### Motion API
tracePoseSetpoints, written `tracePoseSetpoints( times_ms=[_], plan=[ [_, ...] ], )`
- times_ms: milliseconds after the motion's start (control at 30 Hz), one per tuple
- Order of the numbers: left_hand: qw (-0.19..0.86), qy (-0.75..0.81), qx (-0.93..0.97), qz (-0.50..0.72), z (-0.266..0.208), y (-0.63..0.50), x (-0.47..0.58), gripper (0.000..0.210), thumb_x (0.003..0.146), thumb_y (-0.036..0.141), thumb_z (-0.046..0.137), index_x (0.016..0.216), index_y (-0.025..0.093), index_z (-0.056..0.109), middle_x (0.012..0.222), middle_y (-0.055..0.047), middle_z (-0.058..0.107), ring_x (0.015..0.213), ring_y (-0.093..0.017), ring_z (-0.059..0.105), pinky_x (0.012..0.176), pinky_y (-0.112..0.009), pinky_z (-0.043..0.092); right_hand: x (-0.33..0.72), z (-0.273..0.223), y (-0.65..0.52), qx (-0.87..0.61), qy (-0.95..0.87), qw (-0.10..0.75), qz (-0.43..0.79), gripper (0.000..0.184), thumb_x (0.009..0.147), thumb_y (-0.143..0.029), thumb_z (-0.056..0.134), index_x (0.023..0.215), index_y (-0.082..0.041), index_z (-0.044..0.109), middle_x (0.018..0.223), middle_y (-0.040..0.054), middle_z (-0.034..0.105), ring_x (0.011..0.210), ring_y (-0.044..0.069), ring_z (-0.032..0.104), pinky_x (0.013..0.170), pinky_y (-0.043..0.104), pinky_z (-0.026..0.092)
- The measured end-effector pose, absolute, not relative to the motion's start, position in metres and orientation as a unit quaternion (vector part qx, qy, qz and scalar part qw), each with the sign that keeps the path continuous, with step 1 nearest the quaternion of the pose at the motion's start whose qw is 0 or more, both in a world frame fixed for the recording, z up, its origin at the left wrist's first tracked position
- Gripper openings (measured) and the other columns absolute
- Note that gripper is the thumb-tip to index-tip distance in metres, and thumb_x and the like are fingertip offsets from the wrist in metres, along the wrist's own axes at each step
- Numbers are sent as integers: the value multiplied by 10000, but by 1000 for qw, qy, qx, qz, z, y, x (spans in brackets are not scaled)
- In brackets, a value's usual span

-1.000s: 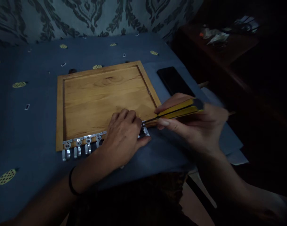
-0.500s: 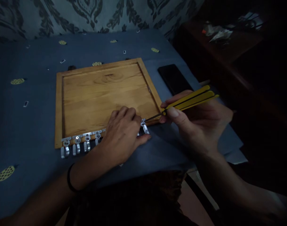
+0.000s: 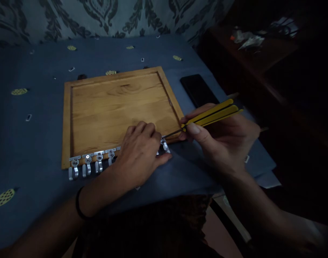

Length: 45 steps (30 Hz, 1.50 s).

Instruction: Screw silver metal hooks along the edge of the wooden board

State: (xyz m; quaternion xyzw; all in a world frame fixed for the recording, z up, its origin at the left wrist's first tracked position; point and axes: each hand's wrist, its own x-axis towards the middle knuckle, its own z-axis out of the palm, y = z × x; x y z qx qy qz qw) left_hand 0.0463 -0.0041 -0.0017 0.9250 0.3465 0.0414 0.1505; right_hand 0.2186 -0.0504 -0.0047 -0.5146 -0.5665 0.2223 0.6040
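A wooden board (image 3: pixel 118 107) with a raised frame lies flat on the table. Along its near edge runs a row of silver metal hooks (image 3: pixel 99 157), each on a small screwed plate. My left hand (image 3: pixel 139 156) curls over the middle of this row, fingers closed on it, hiding several of the hooks. In my right hand (image 3: pixel 223 143) is a screwdriver (image 3: pixel 210 114) with a yellow and black handle, gripped between thumb and fingers. Its thin shaft slants left and down to the last hook (image 3: pixel 165 145) on the right; the exact tip contact is too small to tell.
A black phone (image 3: pixel 198 89) lies right of the board. The blue tablecloth (image 3: pixel 40 136) has yellow spotted prints. Patterned wallpaper (image 3: pixel 99 16) rises behind the table. At the far right, a dark wooden surface (image 3: pixel 276 53) holds a crumpled clear bag (image 3: pixel 250 40).
My right hand and the screwdriver have shifted slightly left, and the screwdriver's shaft has moved a little left with them. My left hand stays in place on the hooks.
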Motion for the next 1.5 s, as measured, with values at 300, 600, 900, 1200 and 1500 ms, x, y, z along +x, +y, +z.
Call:
tracePoseSetpoints(
  times_ms=[300, 600, 900, 1200, 1500],
  plan=[
    [160, 348, 923, 43, -2, -4, 46, 364, 906, 433, 719, 1116, 135, 714, 1141, -103, 667, 1139, -319, 564, 940, -462, 462, 225, 1, -46, -503, -646, 534, 210, 53, 829, -304, 799, 856, -311, 754, 816, -19, 724, 705, 173, 683, 567, 312, 557],
    [163, 352, 921, 33, 0, -4, 47, 376, 906, 440, 719, 1110, 125, 723, 1106, -107, 666, 1125, -323, 576, 937, -473, 473, 238, 10, -43, -455, -703, 483, 255, 208, 824, -177, 778, 917, -363, 776, 1004, -38, 776, 891, 218, 722, 742, 389, 610],
    [154, 348, 924, 41, -2, -4, 47, 378, 894, 444, 734, 1111, 136, 723, 1110, -109, 672, 1117, -318, 577, 934, -457, 474, 233, 5, -44, -483, -690, 504, 190, 195, 819, -206, 790, 904, -379, 760, 872, -27, 743, 793, 233, 678, 652, 415, 536],
    [156, 348, 924, 36, -1, -4, 47, 388, 909, 445, 714, 1136, 131, 719, 1115, -114, 667, 1123, -322, 568, 944, -463, 464, 226, 1, -44, -500, -677, 515, 164, 122, 801, -311, 828, 887, -315, 740, 782, -17, 675, 741, 208, 649, 600, 373, 489],
    [149, 343, 926, 45, -1, -4, 46, 336, 910, 423, 710, 1094, 142, 716, 1110, -116, 673, 1101, -315, 565, 905, -439, 458, 223, -2, -45, -506, -668, 524, 152, 133, 776, -330, 849, 840, -340, 733, 777, -7, 687, 746, 240, 657, 611, 417, 498]
  ],
)
